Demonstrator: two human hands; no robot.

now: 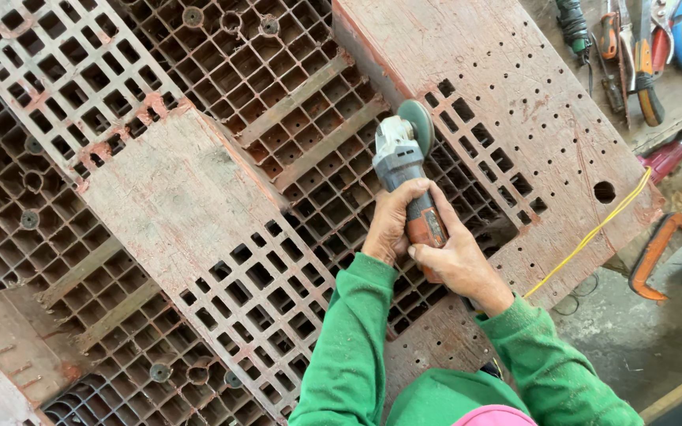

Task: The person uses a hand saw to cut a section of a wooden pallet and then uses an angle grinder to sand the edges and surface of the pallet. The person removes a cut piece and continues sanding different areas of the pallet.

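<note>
Stacked reddish grid panels (222, 260), at least three overlapping, lie flat beneath the work; one angle grinder (406, 170) is held over the gap between two panels, its disc on edge against the perforated panel (515, 126). Two hands steady it for control: left hand (392, 225) and right hand (459, 264) each have their grip clamped on the grinder's body; one yellow cord (593, 233) trails right.

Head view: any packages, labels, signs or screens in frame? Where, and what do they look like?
None that can be made out: no package, sign or screen.
Angle grinder, centre: grey head, orange body, round grey disc; no label visible, held by left hand and right hand.
Hand tools, top right: orange, blue and red handles; any markings too small to tell.
</note>
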